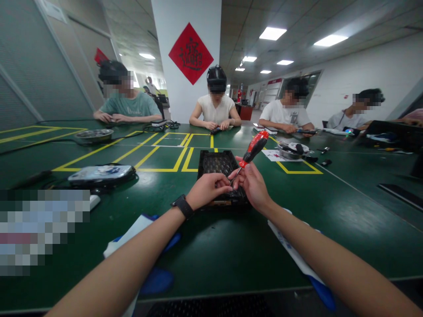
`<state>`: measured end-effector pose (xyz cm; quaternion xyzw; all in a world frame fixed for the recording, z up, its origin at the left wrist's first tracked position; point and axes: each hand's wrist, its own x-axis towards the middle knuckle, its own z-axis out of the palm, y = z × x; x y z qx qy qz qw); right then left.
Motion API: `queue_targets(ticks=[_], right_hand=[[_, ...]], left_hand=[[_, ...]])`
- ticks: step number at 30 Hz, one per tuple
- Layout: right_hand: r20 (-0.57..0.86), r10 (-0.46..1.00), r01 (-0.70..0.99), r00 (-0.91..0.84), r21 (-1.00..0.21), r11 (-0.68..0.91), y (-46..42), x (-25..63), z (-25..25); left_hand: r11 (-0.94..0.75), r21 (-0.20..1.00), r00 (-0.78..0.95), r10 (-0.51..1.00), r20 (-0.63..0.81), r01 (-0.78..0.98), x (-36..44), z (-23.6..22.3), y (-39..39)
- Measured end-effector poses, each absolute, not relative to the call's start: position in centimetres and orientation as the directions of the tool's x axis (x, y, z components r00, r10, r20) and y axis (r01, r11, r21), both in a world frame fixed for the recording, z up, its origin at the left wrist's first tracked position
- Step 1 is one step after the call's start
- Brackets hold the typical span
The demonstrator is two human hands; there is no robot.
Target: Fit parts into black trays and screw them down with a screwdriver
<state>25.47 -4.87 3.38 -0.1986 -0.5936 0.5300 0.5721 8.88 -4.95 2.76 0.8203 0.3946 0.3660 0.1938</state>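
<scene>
Head view: at the bottom edge a dark perforated surface is cut off, too dim to name. Above it, on the near side of the green bench point(330, 255), a white-and-blue cloth point(130, 235) lies on the left and another cloth point(289, 246) on the right; the person's forearms hide much of both, so their full shapes cannot be made out. A dark watch point(183, 207) circles the left wrist.

Beyond, at the middle, the right hand point(254, 187) has its fingers closed around a screwdriver point(256, 146) just below its red-and-black handle, which tilts up toward the right. The left hand point(209, 187) has its fingers drawn narrow beside the lower shaft; whether they grip anything cannot be told. The shaft's tip is lost among the fingers, over a black tray point(216, 159) whose near part the hands cover.

On the left, a blurred patch masks one object, and a flat pale-topped item point(102, 174) sits past it. Farther off are a metal bowl point(94, 136) on the left and a filled dish point(289, 154) on the right. Four people sit along the far side, the rightmost partly hidden by dark equipment.
</scene>
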Motion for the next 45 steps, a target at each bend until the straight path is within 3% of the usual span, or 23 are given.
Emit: queue_targets(ticks=[6,14,25,38,45], right_hand=[[0.469,0.834,-0.351,-0.291,-0.863,0.363,-4.95,25.48,3.51],[0.466,0.830,-0.358,-0.307,-0.864,0.353,-4.84,25.59,3.52],[0.470,0.845,-0.352,-0.254,-0.859,0.372,-5.05,25.51,3.55],[0.488,0.832,-0.389,-0.266,-0.843,0.370,-4.73,25.59,3.30],[0.496,0.833,-0.378,-0.244,-0.840,0.389,-4.83,25.57,3.33]], left_hand=[[-0.585,0.634,0.427,0.808,0.405,0.506,8.72,2.51,-4.92],[-0.666,0.571,0.512,0.741,0.434,0.479,8.68,2.98,-5.08],[-0.604,0.595,0.423,0.797,0.431,0.530,8.77,2.76,-5.14],[-0.661,0.505,0.439,0.748,0.497,0.555,8.78,3.21,-5.32],[-0.613,0.555,0.411,0.790,0.455,0.562,8.77,2.92,-5.05]])
